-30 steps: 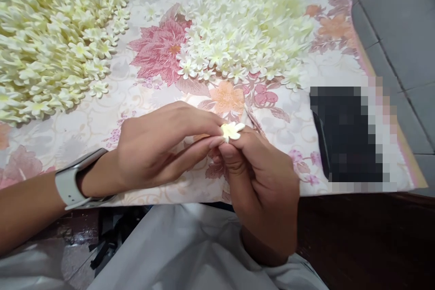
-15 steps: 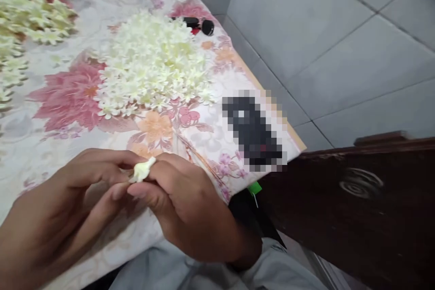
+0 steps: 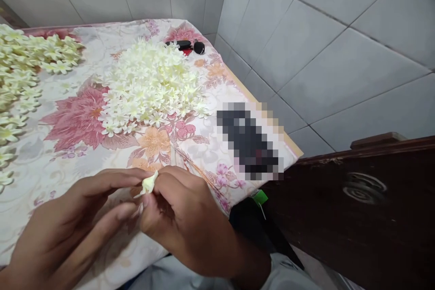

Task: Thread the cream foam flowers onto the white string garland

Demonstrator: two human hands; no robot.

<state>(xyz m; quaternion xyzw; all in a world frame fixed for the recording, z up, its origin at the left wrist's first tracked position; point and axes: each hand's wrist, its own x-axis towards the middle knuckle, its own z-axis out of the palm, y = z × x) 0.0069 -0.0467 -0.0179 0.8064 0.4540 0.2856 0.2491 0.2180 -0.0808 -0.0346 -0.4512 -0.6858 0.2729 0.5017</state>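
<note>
A small pale-yellow flower is pinched between the thumb and fingers of my right hand, above the near edge of the cloth. Beside it on the left, my left hand has its thumb and index finger apart, with the fingertips of the upper fingers close to the flower. Beyond both hands, a large heap of white flowers lies on the floral tablecloth.
Further flowers spread along the left side. A black object with a red part lies behind the heap. A blurred-out dark object rests near the right edge. Dark wooden furniture and tiled walls stand right and behind.
The view has tilted up slightly. My left thumb has moved away from my left index finger and the flower, while my right hand still pinches the flower.
</note>
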